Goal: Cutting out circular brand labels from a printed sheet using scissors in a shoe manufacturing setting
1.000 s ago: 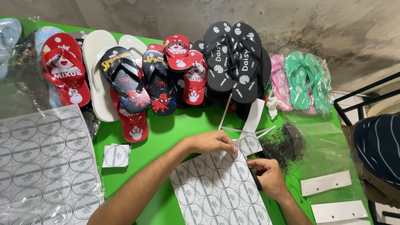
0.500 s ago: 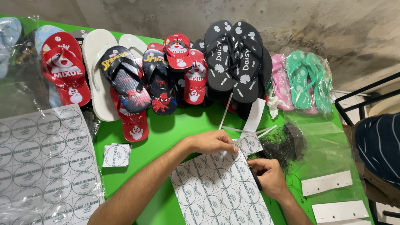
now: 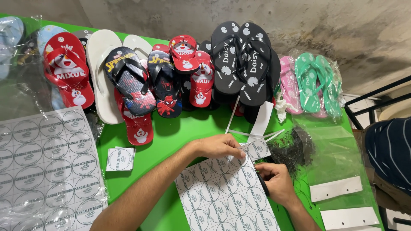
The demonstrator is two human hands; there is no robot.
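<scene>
Green worktop (image 3: 171, 137) under me, with rows of flip-flops (image 3: 239, 64) along its far edge against a rough grey wall. Near the front edge lies a sheet of round stickers (image 3: 222, 196). My left hand (image 3: 216, 146) rests on the sheet's far end, fingers curled and pinching its top edge. My right hand (image 3: 276, 182) is closed around black scissors (image 3: 262, 184) at the sheet's right edge. A second sticker sheet (image 3: 47, 167) lies by the left edge, a small cut stack (image 3: 120, 159) between them.
</scene>
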